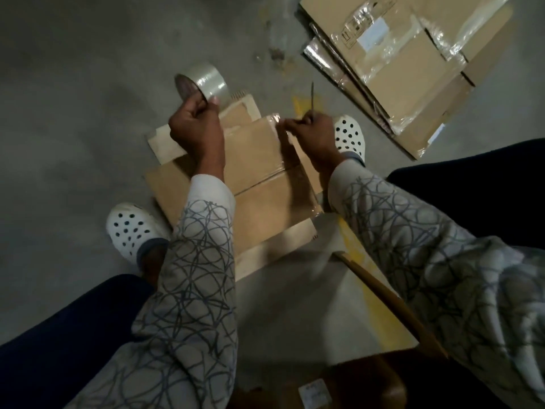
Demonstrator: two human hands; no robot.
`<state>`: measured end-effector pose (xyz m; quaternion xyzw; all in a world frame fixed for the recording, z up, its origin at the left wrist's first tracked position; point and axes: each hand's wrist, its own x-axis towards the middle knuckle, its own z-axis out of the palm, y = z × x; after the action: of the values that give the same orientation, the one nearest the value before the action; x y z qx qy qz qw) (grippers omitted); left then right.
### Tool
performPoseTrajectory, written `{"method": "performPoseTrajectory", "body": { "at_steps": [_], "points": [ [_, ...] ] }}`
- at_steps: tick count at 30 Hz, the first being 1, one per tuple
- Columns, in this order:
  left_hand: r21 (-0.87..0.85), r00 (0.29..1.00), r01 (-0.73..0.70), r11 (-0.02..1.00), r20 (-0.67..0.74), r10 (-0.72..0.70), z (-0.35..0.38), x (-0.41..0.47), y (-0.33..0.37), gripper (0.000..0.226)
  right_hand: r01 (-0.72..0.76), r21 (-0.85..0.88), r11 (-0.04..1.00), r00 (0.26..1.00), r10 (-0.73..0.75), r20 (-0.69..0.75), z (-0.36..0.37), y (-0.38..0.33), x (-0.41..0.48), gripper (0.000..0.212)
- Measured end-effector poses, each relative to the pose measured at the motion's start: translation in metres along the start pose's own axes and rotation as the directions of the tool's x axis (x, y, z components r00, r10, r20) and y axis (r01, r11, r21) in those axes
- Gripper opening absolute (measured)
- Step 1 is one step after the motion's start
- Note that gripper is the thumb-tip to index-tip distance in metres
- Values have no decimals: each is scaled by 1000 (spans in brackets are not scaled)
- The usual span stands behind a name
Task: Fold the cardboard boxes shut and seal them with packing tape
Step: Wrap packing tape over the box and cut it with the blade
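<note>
A brown cardboard box (265, 178) lies on the concrete floor between my feet, its top flaps folded flat with a seam across the middle. My left hand (196, 125) grips a roll of clear packing tape (203, 82), held above the box's far left corner. My right hand (312, 134) holds a thin blade (311, 94) pointing away from me and pinches a shiny tape end at the box's far edge. A strip of clear tape runs down the box's right side.
A stack of flattened cardboard boxes (404, 69) with old tape and labels lies at the far right. My white clogs (132, 228) (349, 134) flank the box. Another cardboard piece (380, 293) and a dark object lie near my knees.
</note>
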<state>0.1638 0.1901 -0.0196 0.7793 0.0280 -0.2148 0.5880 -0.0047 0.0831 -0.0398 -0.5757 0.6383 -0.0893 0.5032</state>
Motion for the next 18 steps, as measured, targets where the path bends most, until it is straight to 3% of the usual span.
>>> {"method": "performPoseTrajectory", "body": {
  "at_steps": [5,9,12,14,18],
  "points": [
    [91,996,-81,993,-31,84,-44,-50,4,44,-95,249,964,990,117,-75,-22,12,-65,25],
    [194,992,-33,980,124,9,-62,-126,13,38,-207,412,887,973,143,181,-29,1,-116,32],
    [351,958,-67,934,286,-38,-71,-172,10,33,-189,432,882,948,49,314,-43,-10,-146,44],
    [387,926,-79,919,370,-76,-74,-189,13,33,-179,424,888,935,19,355,-59,-8,-156,28],
    [368,861,-84,926,494,-118,-75,-199,27,38,-89,343,935,966,-3,260,-94,-3,-157,52]
  ]
}}
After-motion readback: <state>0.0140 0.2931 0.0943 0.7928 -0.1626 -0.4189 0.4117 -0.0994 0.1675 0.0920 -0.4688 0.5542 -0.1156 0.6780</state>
